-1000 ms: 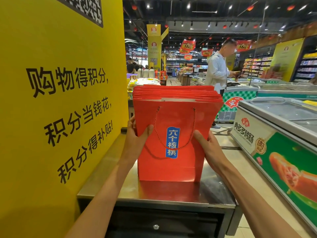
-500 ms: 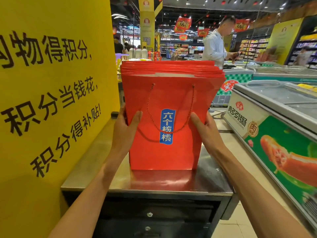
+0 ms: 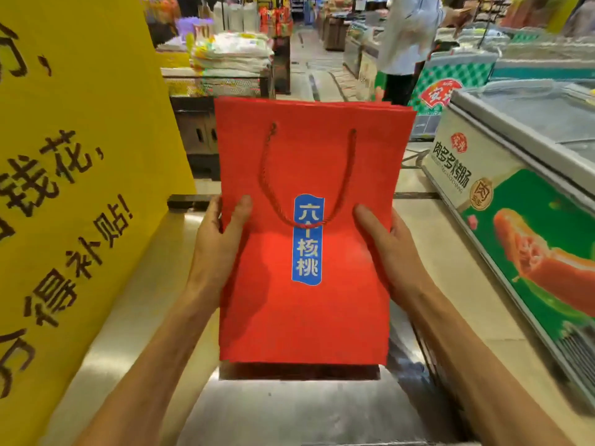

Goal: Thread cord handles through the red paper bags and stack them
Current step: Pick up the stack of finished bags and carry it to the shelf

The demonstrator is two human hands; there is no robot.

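A stack of flat red paper bags (image 3: 283, 317) stands on edge on the steel counter (image 3: 135, 317), tilted toward me. The front bag carries a blue label (image 3: 306, 239) and a red cord handle (image 3: 307, 175) looping down its face. My left hand (image 3: 219, 239) grips the stack's left edge, thumb on the front, fingers behind. On the right edge, my right hand (image 3: 383, 243) holds it the same way.
A yellow sign board (image 3: 74, 156) stands close on the left. A chest freezer (image 3: 521, 175) runs along the right. A person in a white shirt (image 3: 409, 37) stands behind, by another freezer. Shelves with goods fill the back.
The view has dropped and moved closer. The stack has tipped back toward me, so its top edges no longer show fanned out. Both hands keep their hold on the sides.
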